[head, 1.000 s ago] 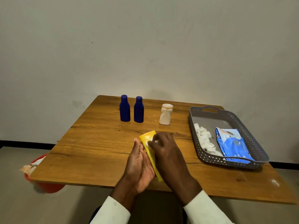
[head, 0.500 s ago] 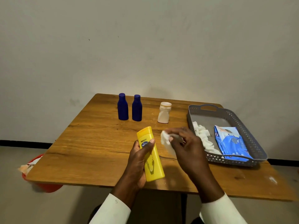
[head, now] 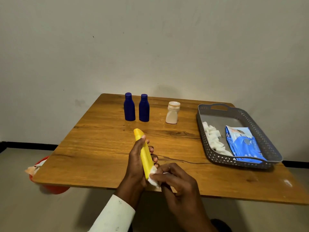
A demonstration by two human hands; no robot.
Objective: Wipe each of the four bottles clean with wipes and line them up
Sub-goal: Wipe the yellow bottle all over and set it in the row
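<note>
1. While the left grip curls round the yellow bottle, thumb near its cap and fingers wrapped behind, the bottle tilts with its cap pointing away from the person, held above the bench.
2. Pinched in the right grip, a white wipe presses against the bottle's lower end, just beside the heel of the left grip.
3. Beyond the left grip, two blue bottles stand upright, close side by side at the far part of the bench.
4. A cream bottle stands upright further right of them, apart from the pair.
5. Well to the right of both grips sits a grey basket, holding crumpled white wipes along its left side and a blue wipes packet beside them.
6. Left of the grips, below the bench edge, a red bin shows on the floor, partly hidden.
</note>
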